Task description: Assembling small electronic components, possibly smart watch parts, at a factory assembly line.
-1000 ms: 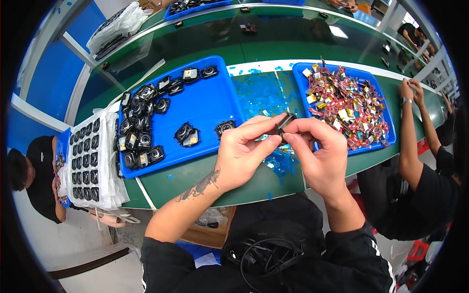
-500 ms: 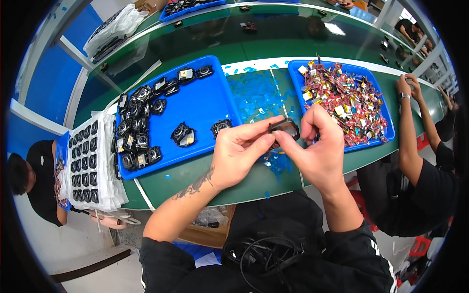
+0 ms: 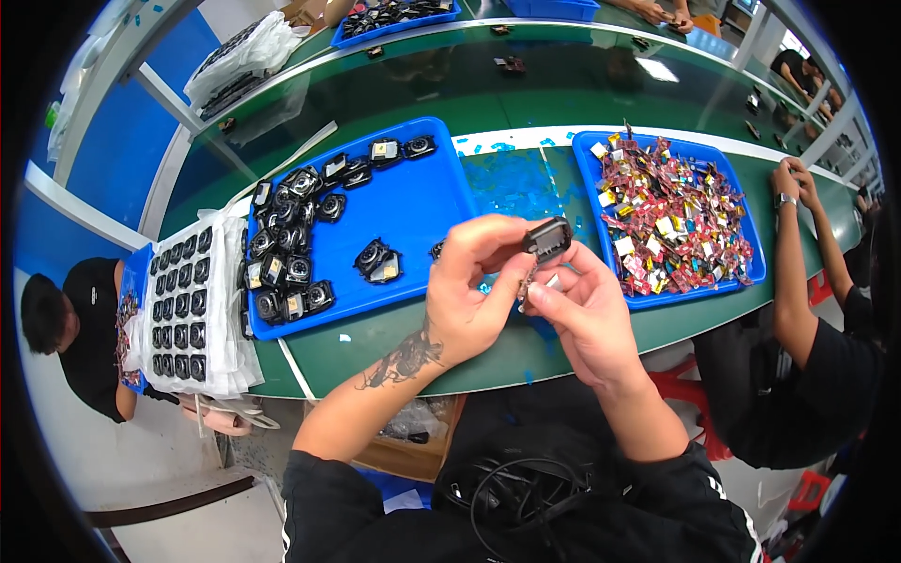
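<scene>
My left hand (image 3: 474,296) is closed on a black smartwatch case (image 3: 550,240) above the table's near edge, between two blue trays. The case is tilted up, with its hollow side showing. Just below it, the thumb and fingers of my right hand (image 3: 593,324) pinch a small brownish part (image 3: 526,281), close against my left thumb. A little white piece (image 3: 552,281) shows by the right fingers. Whether the part is joined to the case is hard to make out.
On the left, a blue tray (image 3: 422,239) holds several similar black cases, beside a white tray of cases (image 3: 183,310) in rows. To the right, another blue tray (image 3: 587,155) is heaped with small red circuit boards. Blue film scraps (image 3: 511,183) litter the table between. A co-worker's hands (image 3: 796,180) are farther right.
The case has been tipped upright, so its hollow side now shows. My right hand has come off its edge and down, pinching the small part below. The whole view has shifted slightly.
</scene>
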The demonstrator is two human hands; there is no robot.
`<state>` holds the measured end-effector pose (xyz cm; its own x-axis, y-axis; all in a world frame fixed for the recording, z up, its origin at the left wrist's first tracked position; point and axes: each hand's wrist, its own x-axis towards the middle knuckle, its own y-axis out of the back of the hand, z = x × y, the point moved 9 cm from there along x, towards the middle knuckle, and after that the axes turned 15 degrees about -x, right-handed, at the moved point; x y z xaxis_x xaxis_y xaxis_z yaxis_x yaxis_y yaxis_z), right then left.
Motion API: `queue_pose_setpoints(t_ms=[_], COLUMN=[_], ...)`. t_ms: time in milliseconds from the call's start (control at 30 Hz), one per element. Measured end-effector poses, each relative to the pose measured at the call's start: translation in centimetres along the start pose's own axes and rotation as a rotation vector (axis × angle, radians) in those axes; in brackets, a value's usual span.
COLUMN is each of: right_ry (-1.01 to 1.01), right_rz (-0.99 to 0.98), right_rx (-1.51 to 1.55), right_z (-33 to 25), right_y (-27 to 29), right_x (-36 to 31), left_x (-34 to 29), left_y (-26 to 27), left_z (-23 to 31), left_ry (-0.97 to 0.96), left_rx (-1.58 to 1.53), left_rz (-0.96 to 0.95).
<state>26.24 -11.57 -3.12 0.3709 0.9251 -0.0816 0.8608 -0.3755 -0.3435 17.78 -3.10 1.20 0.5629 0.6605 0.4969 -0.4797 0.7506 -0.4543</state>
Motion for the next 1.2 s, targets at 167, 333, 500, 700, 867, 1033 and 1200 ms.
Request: queue_pose_setpoints(t_ms=[167, 333, 500, 700, 867, 1033, 1200], right_ry=[0.203, 0.853, 1.139, 0.739, 0.25, 0.177, 0.226], right_rz=[0.173, 0.442, 0.15, 0.348, 0.128, 0.067, 0.063], right_rx=[-0.356, -1.205, -1.368, -0.844, -0.607, -0.556, -0.461], right_z=[-3.1, -10.5, -9.8, -8.7, -4.9, -4.5, -4.3], right_y=[2.1, -0.5, -3.7, 3.1, 3.5, 3.7, 3.9], right_x=[-0.6, -3.4, -5.0, -5.1, -2.0, -1.8, -2.0], left_x=[0.8, 0.6, -0.1, -0.7, -0.9, -0.9, -0.4], left_y=[-2.2, -3.2, -3.4, -4.2, -4.3, -4.7, -3.0], left_z=[2.1, 2.1, 2.1, 2.7, 2.6, 2.4, -0.4], left_ry=[-0.119, -0.121, -0.308, -0.419, -0.44, -0.445, 0.026], left_rx=[0.486, 0.546, 0.729, 0.804, 0.817, 0.804, 0.521], left_rz=[-0.246, -0.314, -0.404, -0.466, -0.468, -0.51, -0.449])
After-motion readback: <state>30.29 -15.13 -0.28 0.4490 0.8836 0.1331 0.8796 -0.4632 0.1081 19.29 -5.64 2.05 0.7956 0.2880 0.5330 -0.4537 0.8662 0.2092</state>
